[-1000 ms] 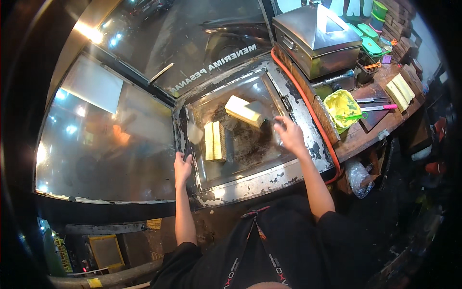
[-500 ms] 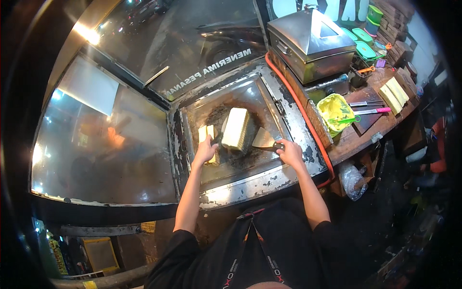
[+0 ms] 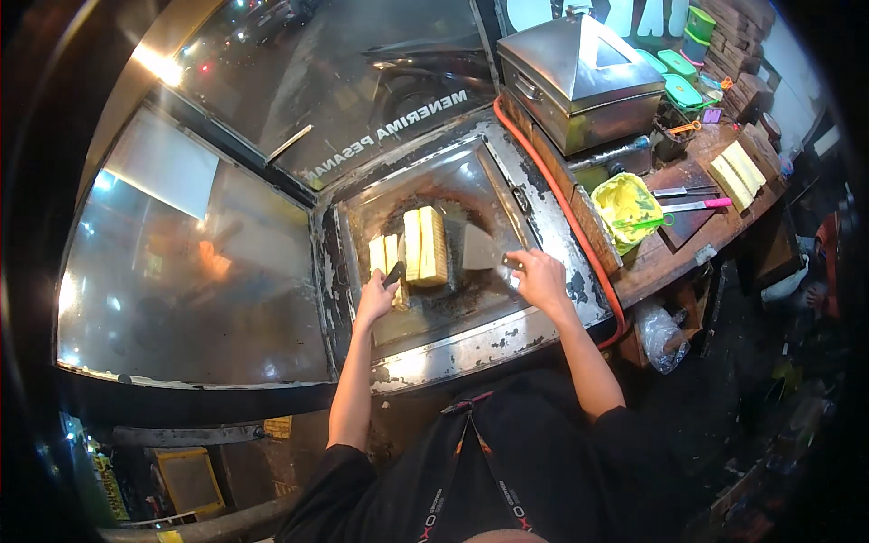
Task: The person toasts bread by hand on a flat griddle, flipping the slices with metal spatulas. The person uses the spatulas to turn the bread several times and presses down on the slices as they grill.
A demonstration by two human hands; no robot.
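On the dark, greasy griddle [image 3: 489, 299] stands a block of pale bread [image 3: 424, 247] with a seam between its slabs. Smaller bread pieces [image 3: 383, 252] lie against its left side. My left hand [image 3: 373, 297] grips a black handle beside these pieces; a narrow strip of metal shows between them and the block, its blade otherwise hidden. My right hand [image 3: 543, 279] is closed round the black handle of a scraper [image 3: 479, 250]. The wide, flat metal blade lies to the right of the block, slightly apart from it.
An orange hose [image 3: 554, 185] runs along the griddle's right side. Beyond it, a wooden counter [image 3: 647, 271] carries a tub of yellow spread [image 3: 625, 206], a pink-handled knife [image 3: 706, 204], more bread [image 3: 738, 174] and a lidded metal box [image 3: 579, 81]. Glass panels [image 3: 190, 271] border the left and far sides.
The bread block has turned and shifted left, so its seam now shows and it sits close to the smaller pieces. The right scraper's blade has moved left and lies flatter.
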